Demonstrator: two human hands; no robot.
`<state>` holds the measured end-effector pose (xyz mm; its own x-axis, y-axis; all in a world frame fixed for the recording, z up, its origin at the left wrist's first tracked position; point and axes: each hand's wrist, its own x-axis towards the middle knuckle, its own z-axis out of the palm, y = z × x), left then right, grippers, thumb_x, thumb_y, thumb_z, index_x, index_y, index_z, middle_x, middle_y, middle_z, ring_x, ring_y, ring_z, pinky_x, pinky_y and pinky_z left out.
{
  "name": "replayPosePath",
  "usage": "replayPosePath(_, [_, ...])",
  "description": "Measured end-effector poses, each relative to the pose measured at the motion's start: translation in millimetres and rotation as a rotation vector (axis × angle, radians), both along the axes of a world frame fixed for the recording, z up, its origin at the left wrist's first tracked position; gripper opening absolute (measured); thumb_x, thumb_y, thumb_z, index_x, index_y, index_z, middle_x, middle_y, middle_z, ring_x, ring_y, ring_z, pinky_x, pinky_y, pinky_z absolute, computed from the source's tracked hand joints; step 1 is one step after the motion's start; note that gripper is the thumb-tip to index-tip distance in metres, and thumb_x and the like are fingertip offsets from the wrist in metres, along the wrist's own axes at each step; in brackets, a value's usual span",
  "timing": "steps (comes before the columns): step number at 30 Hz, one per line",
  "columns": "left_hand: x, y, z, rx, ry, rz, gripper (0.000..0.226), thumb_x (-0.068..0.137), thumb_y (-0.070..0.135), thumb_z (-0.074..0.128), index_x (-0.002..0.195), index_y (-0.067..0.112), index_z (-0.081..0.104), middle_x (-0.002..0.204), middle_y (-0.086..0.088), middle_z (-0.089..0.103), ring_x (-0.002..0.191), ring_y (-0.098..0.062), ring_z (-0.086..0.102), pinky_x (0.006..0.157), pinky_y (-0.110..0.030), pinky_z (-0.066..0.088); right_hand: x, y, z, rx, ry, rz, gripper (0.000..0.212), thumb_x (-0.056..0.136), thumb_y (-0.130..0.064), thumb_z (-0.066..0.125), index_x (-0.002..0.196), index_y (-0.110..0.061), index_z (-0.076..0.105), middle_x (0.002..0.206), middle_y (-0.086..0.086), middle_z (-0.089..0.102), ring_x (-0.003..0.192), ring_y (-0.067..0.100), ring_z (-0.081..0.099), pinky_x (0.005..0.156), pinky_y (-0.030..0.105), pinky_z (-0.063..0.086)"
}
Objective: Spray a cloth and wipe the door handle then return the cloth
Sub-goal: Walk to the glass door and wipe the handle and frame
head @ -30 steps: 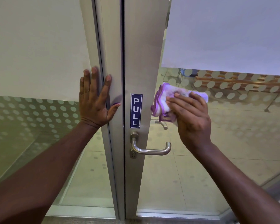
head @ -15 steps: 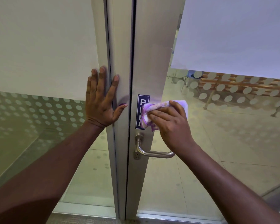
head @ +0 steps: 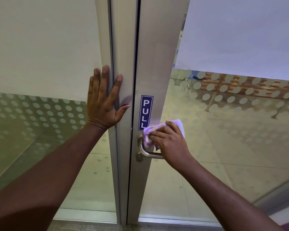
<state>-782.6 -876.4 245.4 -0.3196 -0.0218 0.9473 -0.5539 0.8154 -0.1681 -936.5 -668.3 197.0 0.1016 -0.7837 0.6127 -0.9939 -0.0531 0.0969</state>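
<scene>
Aluminium door frame (head: 154, 67) dead ahead, my left hand (head: 103, 104) spread flat and empty against the neighbouring post. Steel door handle (head: 146, 151) runs sideways, out to the right, under my right hand (head: 169, 141), the nearer one, fingers curled around the purple-edged cloth (head: 150, 133) pressed against its pivot end.

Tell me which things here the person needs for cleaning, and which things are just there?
Needed for the job:
- cloth, bunched in the right hand
- door handle, where the cloth is pressed now

Just there:
- PULL sign
- door frame, with the left hand flat on it
- dotted glass
- keyhole
</scene>
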Motion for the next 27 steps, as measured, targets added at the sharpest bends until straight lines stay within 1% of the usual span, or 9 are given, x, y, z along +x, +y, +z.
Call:
replayPosePath(2, [-0.3,-0.1,-0.5,0.001,0.002,-0.005,0.074,0.09,0.061,0.03,0.148,0.014,0.026,0.16,-0.002,-0.013,0.147,-0.029,-0.003,0.121,-0.048,0.011,-1.8,1.7,-3.0,0.012,-0.037,0.016,0.016,0.08,0.0,0.067,0.083,-0.015,0.073,0.094,-0.009,0.073,0.1,0.006,0.052,0.115,0.02,0.008])
replayPosePath(3, [-0.2,-0.1,-0.6,0.0,0.001,-0.009,0.074,0.09,0.061,0.03,0.148,0.014,0.026,0.16,-0.002,-0.013,0.147,-0.029,-0.002,0.121,-0.048,0.011,-2.5,2.7,-4.4,0.008,-0.055,0.019,0.016,0.081,0.0,0.065,0.083,-0.014,0.073,0.095,-0.008,0.073,0.1,0.007,0.055,0.115,0.02,0.008])
replayPosePath(6, [0.2,0.2,-0.2,-0.004,-0.002,-0.02,0.074,0.091,0.061,0.024,0.148,0.015,0.023,0.16,-0.002,-0.013,0.147,-0.029,-0.002,0.121,-0.048,0.012,2.2,10.4,-3.3,0.021,-0.029,-0.058,0.022,0.067,0.002,0.073,0.085,-0.01,0.075,0.094,0.0,0.075,0.102,0.021,0.064,0.111,0.044,0.028])
replayPosePath(8, [0.3,0.8,-0.2,-0.005,0.0,-0.037,0.073,0.092,0.06,0.02,0.148,0.015,0.025,0.16,-0.003,-0.011,0.147,-0.03,0.0,0.121,-0.048,0.012,7.5,14.0,-1.2,-0.049,-0.059,-0.121,0.024,0.067,0.002,0.076,0.086,-0.012,0.075,0.094,-0.002,0.075,0.099,0.019,0.062,0.11,0.041,0.026])
replayPosePath(11, [1.2,0.7,0.6,0.004,-0.011,-0.057,0.072,0.092,0.06,0.016,0.148,0.015,0.025,0.161,-0.002,-0.01,0.148,-0.029,0.001,0.121,-0.047,0.012,16.3,19.9,3.4,-0.227,-0.194,-0.181,0.018,0.084,-0.01,0.061,0.094,-0.016,0.075,0.099,-0.005,0.075,0.095,0.011,0.055,0.108,0.036,0.026])
replayPosePath(17, [3.4,0.8,0.9,0.024,-0.024,-0.074,0.069,0.093,0.058,0.021,0.148,0.016,0.026,0.161,-0.001,-0.011,0.148,-0.029,-0.001,0.122,-0.045,0.011,45.8,40.2,16.0,-0.371,-0.518,-0.209,0.032,0.08,-0.028,0.053,0.099,-0.014,0.075,0.103,-0.01,0.071,0.093,0.008,0.055,0.101,0.052,0.038])
replayPosePath(21, [5.1,2.6,3.3,0.039,-0.018,-0.12,0.067,0.094,0.056,0.026,0.147,0.015,0.031,0.161,0.0,-0.009,0.148,-0.029,0.002,0.122,-0.045,0.012,63.7,43.4,9.6,-0.369,-0.564,-0.206,0.032,0.079,-0.018,0.05,0.098,-0.016,0.075,0.103,-0.02,0.065,0.093,0.006,0.056,0.097,0.058,0.041])
replayPosePath(25, [13.0,12.5,8.0,0.126,-0.043,-0.171,0.067,0.093,0.054,0.035,0.146,0.013,0.034,0.158,-0.015,0.011,0.147,-0.03,0.003,0.122,-0.046,0.01,82.3,44.3,7.2,-0.414,-0.814,-0.211,0.033,0.078,-0.018,0.05,0.099,-0.025,0.073,0.089,-0.034,0.065,0.083,0.006,0.054,0.079,0.046,0.053])
replayPosePath(27, [20.0,23.4,10.3,0.195,-0.052,-0.245,0.068,0.091,0.051,0.043,0.145,0.011,0.035,0.153,-0.024,0.023,0.146,-0.034,0.009,0.121,-0.047,0.012,94.7,44.9,10.5,-0.425,-0.957,-0.245,0.032,0.081,-0.014,0.051,0.096,-0.028,0.075,0.084,-0.019,0.067,0.08,0.012,0.059,0.071,0.03,0.055])
